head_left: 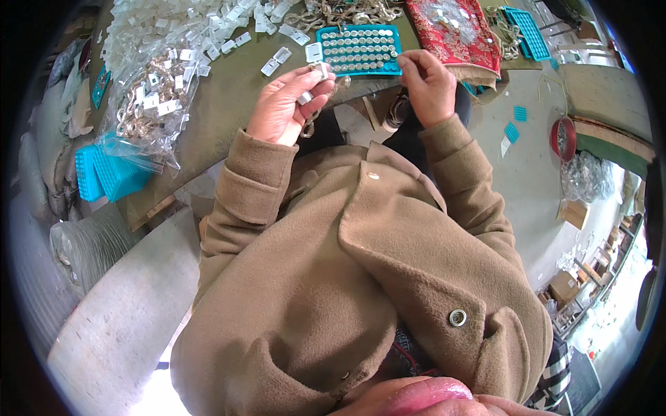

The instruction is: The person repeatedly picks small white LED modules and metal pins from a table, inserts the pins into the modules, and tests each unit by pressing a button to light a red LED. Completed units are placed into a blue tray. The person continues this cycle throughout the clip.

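Note:
My left hand (286,104) is closed, pinching a small white plastic box (323,71) between thumb and finger. A second white piece (304,98) shows among its lower fingers, and a metal chain (309,126) dangles below that hand. At the front right corner of a blue tray (397,33), my right hand (431,87) has thumb and forefinger pressed together; what they hold, if anything, is too small to make out. Rows of round silvery pieces (359,50) fill the tray.
Heaped white plastic boxes (166,28) cover the table's left, beside a clear bag (149,114) of chains and white pieces. Stacked blue trays (114,173) sit at the left edge. A red patterned cloth (458,48) lies right; a red bowl (562,139) is farther off.

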The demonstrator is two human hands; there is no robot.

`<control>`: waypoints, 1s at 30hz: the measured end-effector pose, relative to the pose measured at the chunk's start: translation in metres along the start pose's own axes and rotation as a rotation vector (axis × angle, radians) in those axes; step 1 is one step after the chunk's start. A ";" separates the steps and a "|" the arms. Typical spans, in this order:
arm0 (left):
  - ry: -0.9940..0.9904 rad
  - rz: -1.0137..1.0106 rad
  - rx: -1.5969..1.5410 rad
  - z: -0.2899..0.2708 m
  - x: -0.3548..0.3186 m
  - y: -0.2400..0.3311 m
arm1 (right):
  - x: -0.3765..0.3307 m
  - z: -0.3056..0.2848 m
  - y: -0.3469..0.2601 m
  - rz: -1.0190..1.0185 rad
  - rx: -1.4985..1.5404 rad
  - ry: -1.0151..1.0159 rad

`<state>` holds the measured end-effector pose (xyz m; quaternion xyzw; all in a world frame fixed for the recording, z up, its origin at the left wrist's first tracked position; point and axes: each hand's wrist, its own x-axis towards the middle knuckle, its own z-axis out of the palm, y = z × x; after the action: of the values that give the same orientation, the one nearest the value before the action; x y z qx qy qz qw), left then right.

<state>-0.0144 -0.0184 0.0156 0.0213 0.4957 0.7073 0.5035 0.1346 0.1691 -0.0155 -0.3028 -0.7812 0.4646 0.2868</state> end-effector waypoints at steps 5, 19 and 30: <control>-0.066 -0.165 0.085 0.010 0.006 -0.023 | 0.019 -0.002 0.022 -0.296 -0.316 0.044; 0.058 -0.063 -0.335 0.006 0.026 -0.048 | 0.022 0.001 0.021 -0.248 -0.296 -0.073; 0.164 0.033 -0.149 0.009 0.012 -0.040 | 0.025 0.010 0.014 -0.280 -0.323 -0.184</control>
<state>0.0124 -0.0033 -0.0146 -0.0658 0.4808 0.7498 0.4498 0.1144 0.1872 -0.0276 -0.1900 -0.9026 0.3148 0.2239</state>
